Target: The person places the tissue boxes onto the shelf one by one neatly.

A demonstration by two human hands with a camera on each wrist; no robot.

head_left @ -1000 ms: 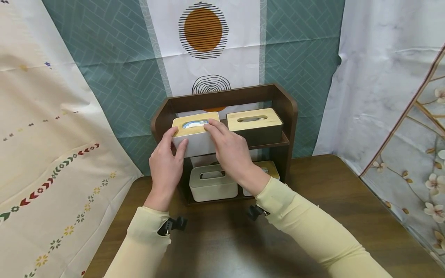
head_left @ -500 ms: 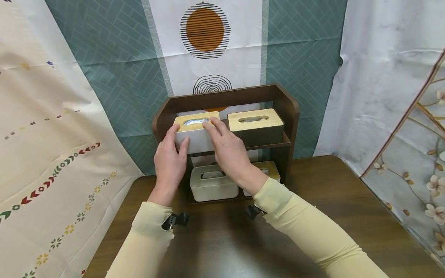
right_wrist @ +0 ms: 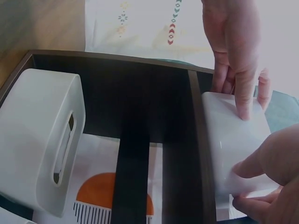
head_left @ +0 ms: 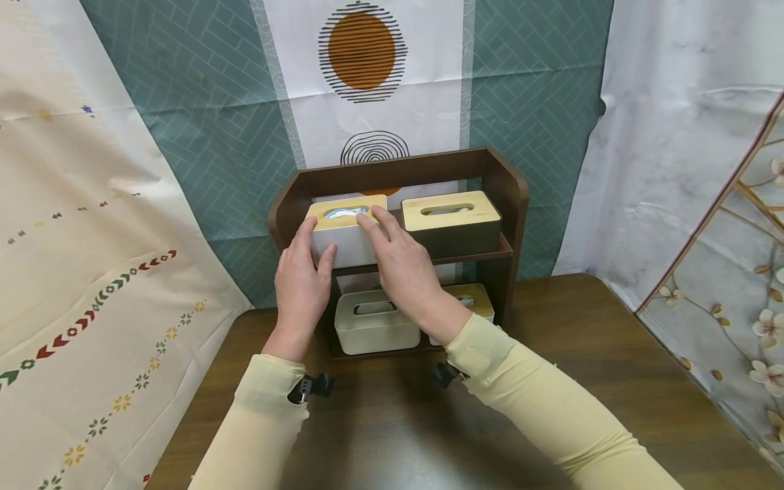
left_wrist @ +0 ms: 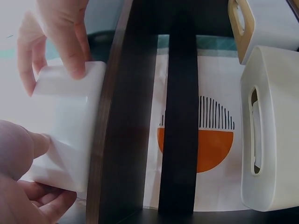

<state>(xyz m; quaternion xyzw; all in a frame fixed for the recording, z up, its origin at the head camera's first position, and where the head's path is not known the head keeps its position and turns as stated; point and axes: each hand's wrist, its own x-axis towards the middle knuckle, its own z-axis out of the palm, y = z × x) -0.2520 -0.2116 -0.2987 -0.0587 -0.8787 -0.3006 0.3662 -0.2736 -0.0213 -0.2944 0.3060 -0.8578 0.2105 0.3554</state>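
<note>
A white tissue box (head_left: 346, 250) with a pale wooden lid sits at the left end of the upper shelf, close to the shelf's front edge. Blue and white stuff shows in its slot. My left hand (head_left: 300, 286) holds its left end, thumb on the front face. On the other side, my right hand (head_left: 405, 269) grips the right end, fingertips on the lid; its thumb, hidden in the head view, presses the white front (right_wrist: 229, 144) in the right wrist view. To the right stands a dark green tissue box (head_left: 456, 236) with a wooden lid.
The dark brown two-tier rack (head_left: 395, 175) stands on a wooden table (head_left: 380, 422) against a patterned cloth. Its lower shelf carries a cream tissue box (head_left: 376, 335) and a white, wooden-lidded box (head_left: 479, 299), partly behind my right wrist.
The white tissue box has shifted slightly to the right and farther back on the shelf. My left hand moved right with it; the right hand stays at the box, fingers slightly shifted.
</note>
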